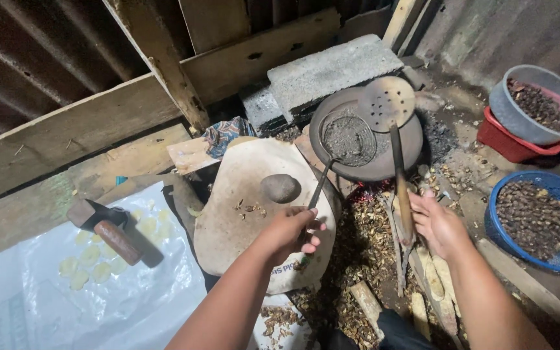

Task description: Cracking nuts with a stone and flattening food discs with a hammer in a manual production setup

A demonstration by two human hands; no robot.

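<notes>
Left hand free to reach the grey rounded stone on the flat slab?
Probably not as is: the left hand is closed on the thin metal ladle handle. The grey rounded stone lies uncovered just ahead.

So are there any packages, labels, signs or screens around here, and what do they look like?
Printed sack: under the flat stone slab, below the left hand; whitish with dark lettering.
White plastic sheet: lower left, crinkled, faint print, pale flattened pieces on it.
No signs or screens.

a wire-mesh scoop (347, 139) lies centre-right of the frame in a round dark pan (409, 148), heaped with grey sand, its thin metal handle slanting down-left. a perforated flat skimmer (389, 102) (long wooden handle) rests tilted across the pan's upper rim, handle running toward the lower frame.
</notes>
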